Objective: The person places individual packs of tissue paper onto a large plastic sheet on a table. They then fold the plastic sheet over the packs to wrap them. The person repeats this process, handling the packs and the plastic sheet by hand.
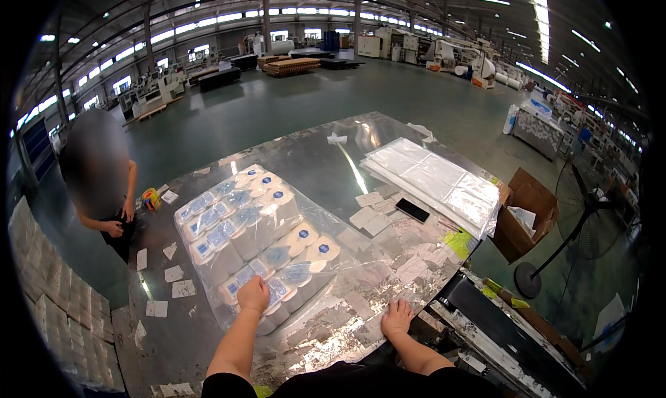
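On the metal table [312, 148] lies a large clear plastic bag [354, 249] filled with rows of white wrapped packs [246, 207] that carry blue labels. The packs form two blocks, with a gap between the far one and the near one. My left hand [253, 295] is closed at the near row, its fingers curled against the bag's film over the packs. Resting on the table's near edge, right of the bag, my right hand [397, 319] has its fingers stretched out and holds nothing.
Flat clear bags [433, 179] are stacked at the right, beside a black phone [413, 210] and paper scraps. Past that edge stand a cardboard box [524, 218], a fan [590, 204] and a black conveyor belt [503, 325]. A person [100, 176] stands left, near wrapped stacks [62, 315].
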A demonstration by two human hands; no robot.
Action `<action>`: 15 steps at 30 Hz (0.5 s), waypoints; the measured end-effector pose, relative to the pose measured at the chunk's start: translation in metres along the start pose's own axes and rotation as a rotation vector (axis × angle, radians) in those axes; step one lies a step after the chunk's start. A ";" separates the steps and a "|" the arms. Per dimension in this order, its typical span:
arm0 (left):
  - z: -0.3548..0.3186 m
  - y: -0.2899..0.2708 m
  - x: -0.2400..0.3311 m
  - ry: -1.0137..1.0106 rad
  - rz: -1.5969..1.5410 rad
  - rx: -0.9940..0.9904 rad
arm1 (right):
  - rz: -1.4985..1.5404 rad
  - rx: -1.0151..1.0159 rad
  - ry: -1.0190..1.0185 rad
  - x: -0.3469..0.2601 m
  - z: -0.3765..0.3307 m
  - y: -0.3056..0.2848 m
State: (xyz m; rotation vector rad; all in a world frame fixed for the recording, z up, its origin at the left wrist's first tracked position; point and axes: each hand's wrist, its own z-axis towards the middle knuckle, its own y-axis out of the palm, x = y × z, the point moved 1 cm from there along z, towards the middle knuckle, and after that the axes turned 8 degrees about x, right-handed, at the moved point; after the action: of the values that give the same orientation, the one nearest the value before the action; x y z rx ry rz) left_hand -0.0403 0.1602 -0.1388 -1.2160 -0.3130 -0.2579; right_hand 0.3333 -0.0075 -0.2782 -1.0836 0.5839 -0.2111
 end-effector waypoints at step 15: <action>0.000 0.001 -0.001 0.007 -0.002 0.010 | 0.001 0.024 0.000 0.001 -0.001 0.002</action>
State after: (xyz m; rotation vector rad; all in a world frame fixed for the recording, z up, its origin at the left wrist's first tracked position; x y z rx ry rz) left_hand -0.0406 0.1601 -0.1402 -1.2046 -0.3093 -0.2615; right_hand 0.3333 -0.0076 -0.2802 -1.0597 0.5805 -0.2164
